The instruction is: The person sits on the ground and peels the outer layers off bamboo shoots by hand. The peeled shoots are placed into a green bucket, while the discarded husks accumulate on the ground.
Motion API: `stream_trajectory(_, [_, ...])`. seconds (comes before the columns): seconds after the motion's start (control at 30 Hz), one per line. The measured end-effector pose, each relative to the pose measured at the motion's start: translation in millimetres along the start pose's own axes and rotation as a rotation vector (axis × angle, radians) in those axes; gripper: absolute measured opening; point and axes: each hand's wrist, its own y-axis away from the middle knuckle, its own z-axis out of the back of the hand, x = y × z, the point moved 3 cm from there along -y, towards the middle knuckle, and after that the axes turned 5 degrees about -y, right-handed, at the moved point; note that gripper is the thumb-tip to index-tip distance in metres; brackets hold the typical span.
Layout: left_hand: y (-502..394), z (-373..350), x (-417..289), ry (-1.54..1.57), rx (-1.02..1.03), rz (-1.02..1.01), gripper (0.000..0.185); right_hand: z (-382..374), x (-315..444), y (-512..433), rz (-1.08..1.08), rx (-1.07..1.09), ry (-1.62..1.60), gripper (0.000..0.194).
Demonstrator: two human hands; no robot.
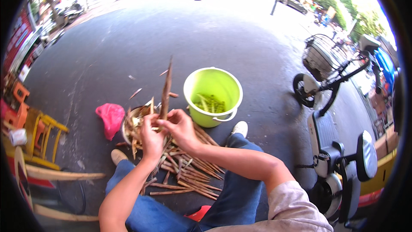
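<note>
An upright bamboo shoot in its brown husk points away from me, its base between my two hands. My left hand grips it low down. Against the base lie the thumb and fingers of my right hand, pinching there. Under my hands, a round container is heaped with peeled husks. Many unpeeled bamboo shoots lie in a pile on the ground between my legs. Beyond my right hand stands a lime-green bucket with pale green peeled shoots at its bottom.
A pink plastic bag lies left of the husk container. Wooden chair parts and a yellow frame are at the left. An electric scooter stands at the right. Loose husk scraps dot the dark pavement.
</note>
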Motion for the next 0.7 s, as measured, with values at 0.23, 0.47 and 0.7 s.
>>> stream_trajectory(0.23, [4.0, -4.7, -5.7, -0.101, -0.060, 0.024, 0.041, 4.5, -5.4, -2.7, -0.044, -0.036, 0.057, 0.020])
stream_trajectory(0.47, [-1.0, -2.9, -4.9, 0.022, 0.018, 0.073, 0.039, 6.8, 14.2, -7.0, -0.007, 0.035, 0.193, 0.021])
stream_trajectory(0.7, [-12.5, 5.0, 0.9, 0.337, 0.257, 0.203, 0.040, 17.9, 15.9, -27.5, -0.025, 0.220, 0.156, 0.020])
